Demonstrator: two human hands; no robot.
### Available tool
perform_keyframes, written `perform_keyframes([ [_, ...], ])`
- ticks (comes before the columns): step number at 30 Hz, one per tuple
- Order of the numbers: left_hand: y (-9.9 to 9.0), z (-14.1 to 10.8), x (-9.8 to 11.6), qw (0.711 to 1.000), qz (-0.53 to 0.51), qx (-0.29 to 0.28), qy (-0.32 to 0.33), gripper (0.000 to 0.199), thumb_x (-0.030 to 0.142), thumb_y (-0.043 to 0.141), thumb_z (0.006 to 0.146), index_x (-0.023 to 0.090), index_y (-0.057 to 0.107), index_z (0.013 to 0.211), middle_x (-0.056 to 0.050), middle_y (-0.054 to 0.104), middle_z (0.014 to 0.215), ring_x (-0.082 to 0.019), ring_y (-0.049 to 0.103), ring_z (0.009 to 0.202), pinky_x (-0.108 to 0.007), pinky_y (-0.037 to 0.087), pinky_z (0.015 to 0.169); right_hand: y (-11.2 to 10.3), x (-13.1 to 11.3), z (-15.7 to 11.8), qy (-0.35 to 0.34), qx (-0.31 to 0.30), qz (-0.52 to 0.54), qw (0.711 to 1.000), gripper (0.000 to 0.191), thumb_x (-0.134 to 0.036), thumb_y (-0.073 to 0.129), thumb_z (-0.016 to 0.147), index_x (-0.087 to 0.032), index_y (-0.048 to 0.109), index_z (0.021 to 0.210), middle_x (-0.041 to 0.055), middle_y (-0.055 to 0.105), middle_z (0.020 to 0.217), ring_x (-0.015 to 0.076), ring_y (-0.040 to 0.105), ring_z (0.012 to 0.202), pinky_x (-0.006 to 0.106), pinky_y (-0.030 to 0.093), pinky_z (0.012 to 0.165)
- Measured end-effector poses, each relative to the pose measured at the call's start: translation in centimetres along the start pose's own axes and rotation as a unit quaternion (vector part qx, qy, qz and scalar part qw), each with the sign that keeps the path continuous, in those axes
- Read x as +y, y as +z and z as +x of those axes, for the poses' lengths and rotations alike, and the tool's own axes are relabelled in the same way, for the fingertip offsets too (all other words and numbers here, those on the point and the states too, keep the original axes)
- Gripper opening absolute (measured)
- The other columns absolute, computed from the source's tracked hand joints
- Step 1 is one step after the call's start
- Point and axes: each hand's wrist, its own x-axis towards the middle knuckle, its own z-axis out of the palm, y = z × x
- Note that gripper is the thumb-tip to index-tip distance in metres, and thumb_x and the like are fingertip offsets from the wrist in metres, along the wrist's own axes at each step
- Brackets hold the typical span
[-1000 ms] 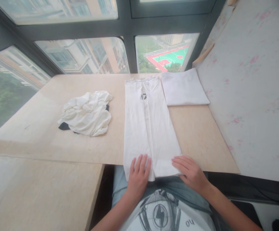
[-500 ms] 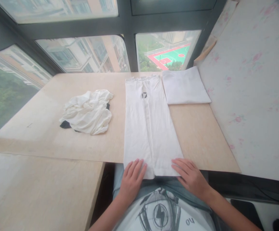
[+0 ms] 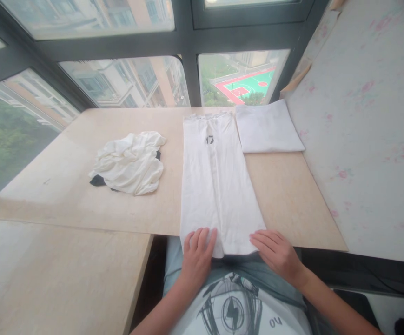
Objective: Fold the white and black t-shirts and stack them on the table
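Observation:
A white shirt (image 3: 202, 186) lies lengthwise in front of me, its sides folded in to a seam down the middle. A small dark mark shows near its far end, and its near hem hangs slightly past the table edge. My left hand (image 3: 198, 256) rests on the near left part of the shirt, fingers slightly spread and pressing the cloth. At the near right corner, my right hand (image 3: 280, 256) has its fingers together over the cloth, with its thumb hidden at the hem.
A crumpled white cloth with black parts (image 3: 130, 163) lies to the left on the pale table (image 3: 62, 195). A neatly folded white cloth (image 3: 269, 128) sits at the far right. Windows (image 3: 121, 83) stand behind the table, and a flowered wall (image 3: 369, 139) bounds the right side.
My left hand has shifted slightly right and farther onto the shirt. The right hand stays at the corner, its thumb now out of sight. The view has tilted a little.

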Motion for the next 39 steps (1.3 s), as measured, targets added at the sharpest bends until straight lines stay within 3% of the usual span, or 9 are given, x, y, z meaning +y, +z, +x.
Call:
perform_keyframes([
  [4, -0.2, 0.8, 1.7, 0.999, -0.046, 0.011, -0.009, 0.057, 0.013, 0.057, 0.077, 0.018, 0.058, 0.134, -0.013, 0.061, 0.128, -0.029, 0.053, 0.12, -0.048, 0.034, 0.108, -1.5, 0.4, 1.7, 0.001, -0.006, 0.023, 1.0, 0.032, -0.008, 0.054, 0.09, -0.018, 0.067, 0.117, 0.0079, 0.073, 0.107, 0.0183, 0.067, 0.102, 0.036, 0.056, 0.092],
  [8, -0.7, 1.0, 1.4, 0.996, -0.07, 0.049, -0.014, 0.049, 0.006, 0.049, 0.08, 0.017, 0.062, 0.126, -0.012, 0.066, 0.12, -0.026, 0.057, 0.113, -0.042, 0.042, 0.103, -2.9, 0.8, 2.8, 0.02, 0.014, 0.037, 0.999, 0.033, -0.008, 0.053, 0.09, -0.02, 0.068, 0.116, 0.0071, 0.073, 0.105, 0.0172, 0.069, 0.099, 0.033, 0.057, 0.093],
  [17, -5.4, -1.5, -4.2, 0.994, -0.063, 0.09, -0.027, 0.035, 0.006, 0.048, 0.087, 0.021, 0.067, 0.112, -0.009, 0.071, 0.111, -0.02, 0.066, 0.099, -0.033, 0.053, 0.09, -3.9, 1.9, 3.0, 0.028, 0.0, 0.052, 0.998, 0.035, -0.005, 0.051, 0.09, -0.021, 0.068, 0.117, 0.0057, 0.074, 0.104, 0.0159, 0.07, 0.097, 0.03, 0.058, 0.092],
  [23, -8.8, -2.0, -6.6, 0.982, -0.181, 0.021, -0.043, 0.03, 0.01, 0.047, 0.089, 0.023, 0.071, 0.103, -0.006, 0.073, 0.101, -0.017, 0.069, 0.094, -0.026, 0.056, 0.085, -5.0, 1.0, 2.6, 0.07, -0.072, 0.093, 0.991, 0.033, -0.008, 0.046, 0.091, -0.022, 0.07, 0.108, 0.0049, 0.073, 0.101, 0.0149, 0.07, 0.095, 0.027, 0.058, 0.088],
  [28, -13.5, -2.1, -6.9, 0.904, -0.349, -0.216, -0.12, 0.024, 0.014, 0.052, 0.085, 0.027, 0.07, 0.095, -0.001, 0.073, 0.09, -0.015, 0.069, 0.082, -0.023, 0.056, 0.076, -9.3, -1.1, 2.9, 0.134, -0.227, 0.173, 0.949, 0.029, -0.011, 0.051, 0.088, -0.027, 0.071, 0.1, 0.0015, 0.073, 0.097, 0.0143, 0.07, 0.088, 0.021, 0.058, 0.08],
  [30, -15.2, -1.9, -7.1, 0.869, -0.393, -0.272, -0.126, 0.021, 0.018, 0.055, 0.085, 0.027, 0.07, 0.096, -0.002, 0.073, 0.093, -0.016, 0.068, 0.085, -0.025, 0.055, 0.079, -11.1, -1.5, 3.0, 0.143, -0.254, 0.186, 0.938, 0.024, -0.015, 0.056, 0.087, -0.029, 0.071, 0.101, 0.0013, 0.073, 0.098, 0.0156, 0.071, 0.087, 0.021, 0.059, 0.078],
  [33, -15.7, -0.8, -7.7, 0.817, -0.482, -0.28, -0.152, 0.015, 0.023, 0.054, 0.088, 0.025, 0.068, 0.095, -0.007, 0.071, 0.103, -0.019, 0.065, 0.096, -0.03, 0.053, 0.087, -12.3, -1.3, 3.6, 0.167, -0.222, 0.177, 0.944, 0.018, -0.023, 0.061, 0.088, -0.028, 0.072, 0.101, 0.0033, 0.074, 0.099, 0.0179, 0.072, 0.086, 0.022, 0.06, 0.075],
  [36, -14.0, 1.5, -8.6, 0.756, -0.576, -0.222, -0.217, 0.016, 0.035, 0.057, 0.09, 0.02, 0.065, 0.092, -0.011, 0.069, 0.108, -0.023, 0.065, 0.099, -0.034, 0.053, 0.085, -11.6, -0.2, 5.3, 0.197, -0.159, 0.155, 0.955, 0.017, -0.027, 0.059, 0.09, -0.026, 0.072, 0.101, 0.0046, 0.075, 0.098, 0.0189, 0.072, 0.085, 0.022, 0.06, 0.075],
  [39, -12.1, 5.0, -10.0, 0.712, -0.624, -0.178, -0.268, 0.026, 0.043, 0.064, 0.086, 0.017, 0.064, 0.093, -0.009, 0.069, 0.093, -0.021, 0.064, 0.085, -0.031, 0.052, 0.074, -10.7, 1.9, 8.4, 0.198, -0.125, 0.153, 0.96, 0.018, -0.027, 0.056, 0.092, -0.025, 0.072, 0.1, 0.0048, 0.074, 0.096, 0.0181, 0.072, 0.084, 0.023, 0.06, 0.073],
])
